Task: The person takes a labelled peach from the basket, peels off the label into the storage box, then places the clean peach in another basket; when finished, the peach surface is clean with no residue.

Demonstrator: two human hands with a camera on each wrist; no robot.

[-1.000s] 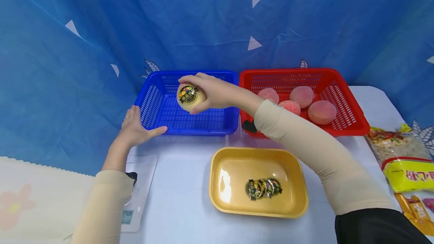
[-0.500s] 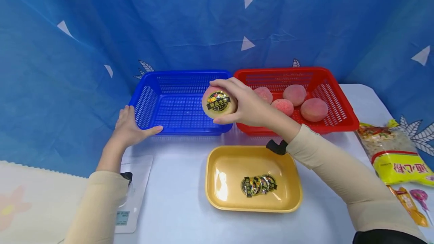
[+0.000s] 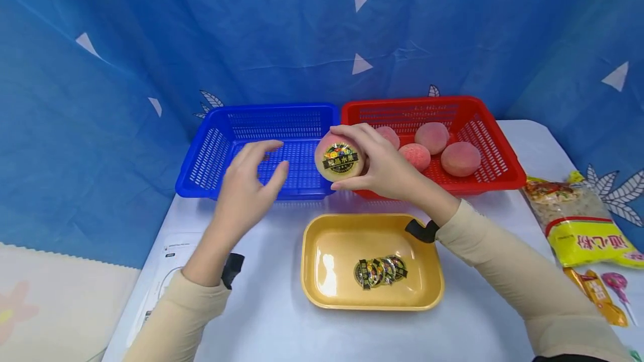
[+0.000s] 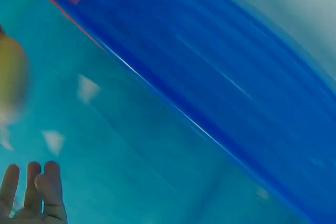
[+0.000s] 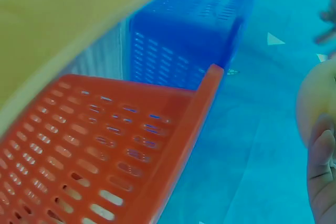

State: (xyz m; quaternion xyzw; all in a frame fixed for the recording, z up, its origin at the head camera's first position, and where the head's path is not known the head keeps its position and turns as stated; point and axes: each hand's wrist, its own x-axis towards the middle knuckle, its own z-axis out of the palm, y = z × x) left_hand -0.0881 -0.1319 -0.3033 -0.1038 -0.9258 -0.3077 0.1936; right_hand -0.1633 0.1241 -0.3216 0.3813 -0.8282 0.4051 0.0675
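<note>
My right hand point(image 3: 377, 163) grips a peach point(image 3: 329, 175) above the place where the two baskets meet. A round black-and-gold sticker point(image 3: 341, 158) with fruit pictures faces up on the peach. My left hand point(image 3: 246, 183) is raised over the front of the blue basket point(image 3: 201, 183), its fingers spread and holding nothing, a short way left of the peach. In the left wrist view the left fingers point(image 4: 50, 192) show at the lower corner, with the blurred peach point(image 4: 11, 77) above them. The right wrist view catches only part of the held peach point(image 5: 310, 103).
Several peaches point(image 3: 460, 159) lie in the red basket point(image 3: 503, 149) at right. A yellow tray point(image 3: 322, 295) with overlapping round stickers point(image 3: 379, 271) stands in front. At far right are a food bag point(image 3: 578, 222), an orange packet point(image 3: 598, 295) and a lollipop point(image 3: 616, 281).
My right hand has carried the peach rightward from over the blue basket. My left hand has left the blue basket's left front corner and moved right toward the peach.
</note>
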